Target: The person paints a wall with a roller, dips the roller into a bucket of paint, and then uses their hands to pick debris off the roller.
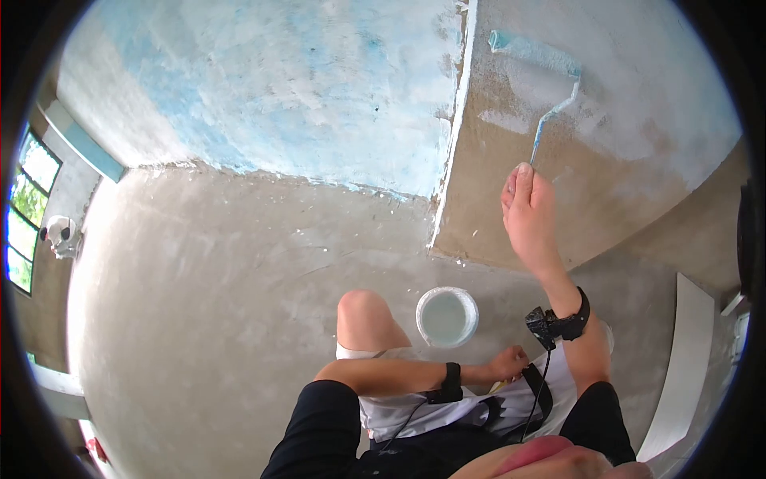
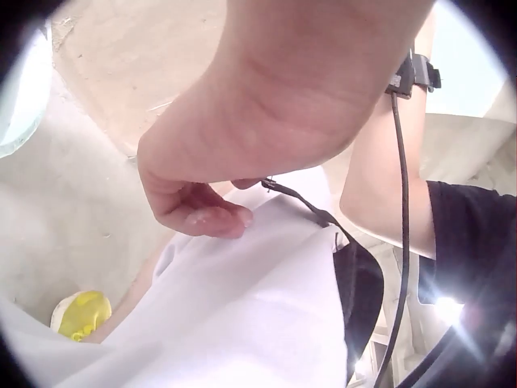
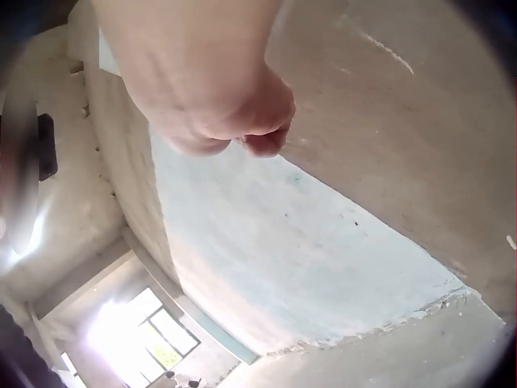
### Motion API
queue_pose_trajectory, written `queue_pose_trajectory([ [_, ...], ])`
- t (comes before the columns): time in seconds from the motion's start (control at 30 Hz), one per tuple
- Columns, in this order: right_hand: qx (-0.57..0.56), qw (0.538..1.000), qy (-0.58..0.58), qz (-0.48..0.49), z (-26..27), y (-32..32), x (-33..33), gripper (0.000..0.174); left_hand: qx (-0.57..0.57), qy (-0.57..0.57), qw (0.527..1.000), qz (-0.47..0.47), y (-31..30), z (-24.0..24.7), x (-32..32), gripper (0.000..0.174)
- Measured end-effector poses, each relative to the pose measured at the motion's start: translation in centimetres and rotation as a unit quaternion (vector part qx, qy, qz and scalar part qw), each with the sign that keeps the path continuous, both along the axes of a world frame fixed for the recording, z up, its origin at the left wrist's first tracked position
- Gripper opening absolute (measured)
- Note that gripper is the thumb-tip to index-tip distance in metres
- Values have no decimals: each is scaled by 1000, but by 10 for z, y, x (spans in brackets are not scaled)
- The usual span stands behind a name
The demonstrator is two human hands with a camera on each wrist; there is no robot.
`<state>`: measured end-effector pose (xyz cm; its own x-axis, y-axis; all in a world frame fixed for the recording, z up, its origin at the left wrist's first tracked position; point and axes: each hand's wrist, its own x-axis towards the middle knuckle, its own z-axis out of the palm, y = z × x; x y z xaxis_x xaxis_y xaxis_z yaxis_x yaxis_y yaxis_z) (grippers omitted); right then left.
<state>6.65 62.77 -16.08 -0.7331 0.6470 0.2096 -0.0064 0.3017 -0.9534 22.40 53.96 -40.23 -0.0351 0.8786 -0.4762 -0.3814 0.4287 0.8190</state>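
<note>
In the head view my right hand grips the handle end of a paint roller, whose light blue sleeve lies against the partly painted brown wall. The right wrist view shows the curled right hand from behind; the roller is hidden there. My left hand rests over the lap, by the white cloth of the clothing. Its fingers hang loosely curled in the left wrist view, the hand touching the white cloth and holding nothing visible.
A white bucket of pale liquid stands on the floor near the knee. White and blue paint covers the left wall. A pale board lies at the right. Another person is near the window at far left.
</note>
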Motion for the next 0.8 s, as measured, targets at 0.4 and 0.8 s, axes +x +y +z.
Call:
queue_pose_trajectory([
  [0.4,-82,994,-43,55,-60,19,46,39,-28,26,999,-29,1,4,7,32],
  [0.8,-118,991,-63,-21,-36,62,90,39,-35,1,997,-62,-4,25,-5,34],
])
